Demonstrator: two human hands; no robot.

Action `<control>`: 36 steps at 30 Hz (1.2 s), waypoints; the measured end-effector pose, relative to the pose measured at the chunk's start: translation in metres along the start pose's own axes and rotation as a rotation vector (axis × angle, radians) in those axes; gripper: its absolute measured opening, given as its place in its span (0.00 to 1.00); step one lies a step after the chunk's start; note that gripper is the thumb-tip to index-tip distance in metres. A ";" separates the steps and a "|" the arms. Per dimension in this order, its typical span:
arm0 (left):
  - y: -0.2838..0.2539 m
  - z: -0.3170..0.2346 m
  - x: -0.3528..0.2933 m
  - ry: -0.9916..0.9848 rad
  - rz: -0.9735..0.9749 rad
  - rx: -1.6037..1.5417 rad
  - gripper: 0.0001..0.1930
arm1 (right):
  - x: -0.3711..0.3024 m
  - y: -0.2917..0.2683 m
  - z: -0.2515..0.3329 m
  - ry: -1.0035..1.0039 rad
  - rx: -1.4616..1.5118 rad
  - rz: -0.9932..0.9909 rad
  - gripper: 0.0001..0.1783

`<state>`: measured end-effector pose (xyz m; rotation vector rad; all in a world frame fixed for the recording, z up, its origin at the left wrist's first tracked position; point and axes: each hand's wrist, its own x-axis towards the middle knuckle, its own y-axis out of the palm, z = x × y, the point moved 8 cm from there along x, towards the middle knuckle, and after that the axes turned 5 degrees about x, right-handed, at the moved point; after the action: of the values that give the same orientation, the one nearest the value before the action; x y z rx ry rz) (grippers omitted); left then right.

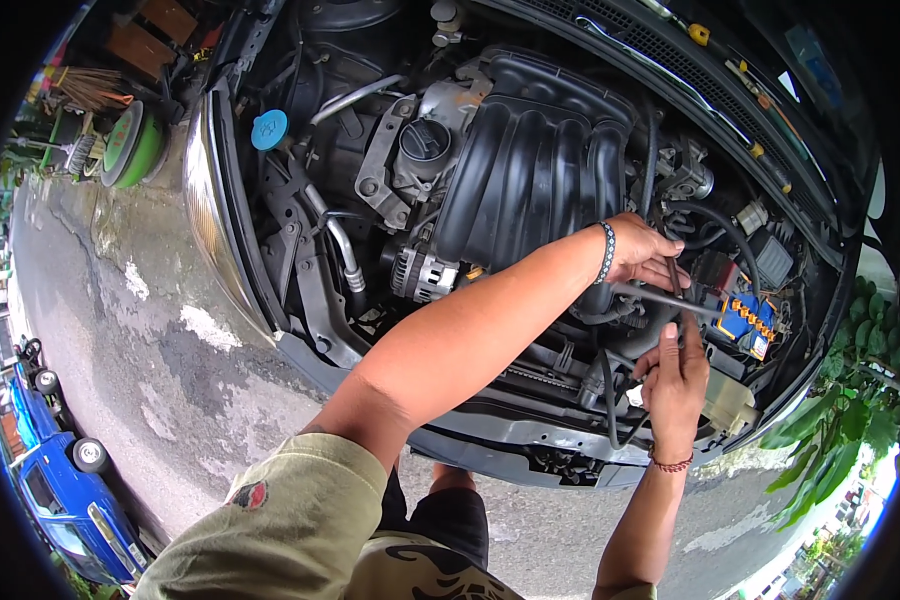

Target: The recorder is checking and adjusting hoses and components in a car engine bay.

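Observation:
Over the right part of an open engine bay, my left hand (646,256), with a patterned band at its wrist, reaches across. Its thumb and fingers close round a thin, dark hose-like piece (674,276). Just nearer to me, my right hand (673,385) is raised with thumb and index finger at the lower end of the same piece; the other fingers curl. A straight grey rod (660,297) passes between the hands toward a blue battery-like block with orange parts (748,320). What the rod joins at its left end is hidden beneath my left hand.
A ribbed black engine cover (535,170) fills the middle, with a black oil cap (425,140) at its left. A blue reservoir cap (269,130) stands near the headlight (210,190). A pale plastic tank (730,405) sits beside my right hand. A blue vehicle (65,500) stands left.

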<state>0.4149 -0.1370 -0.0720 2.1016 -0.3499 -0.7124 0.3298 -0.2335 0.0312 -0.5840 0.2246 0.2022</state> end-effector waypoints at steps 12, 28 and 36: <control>0.008 -0.001 0.005 0.005 0.019 0.033 0.14 | -0.008 0.001 0.035 -0.211 -0.101 -0.116 0.32; 0.001 0.002 0.001 -0.043 0.057 0.029 0.17 | -0.004 0.023 -0.001 0.016 -0.290 0.365 0.29; -0.005 0.005 0.005 -0.048 0.031 0.082 0.19 | -0.010 0.029 0.035 -0.171 -0.193 0.294 0.28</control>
<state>0.4156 -0.1397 -0.0803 2.1546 -0.4440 -0.7419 0.3186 -0.1913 0.0466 -0.7205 0.1246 0.5603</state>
